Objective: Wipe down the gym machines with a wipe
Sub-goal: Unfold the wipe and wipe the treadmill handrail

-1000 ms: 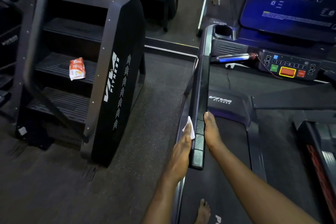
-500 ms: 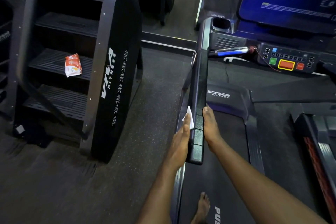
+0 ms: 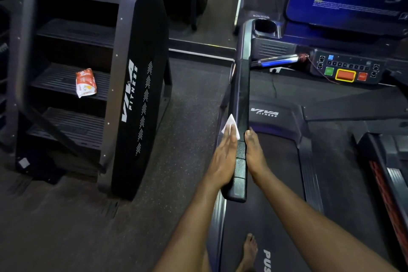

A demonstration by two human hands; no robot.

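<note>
Partly under the left grip, fingers straight, the wipe lies against the handrail; right grip opposite, curl unclear.

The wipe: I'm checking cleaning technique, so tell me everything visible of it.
The wipe is a small white sheet, thin and crumpled like tissue or cloth. The left hand presses it with straight fingers flat against the outer side of the treadmill's black handrail. Only a pointed corner shows beyond the fingertips; the rest is hidden.
</note>
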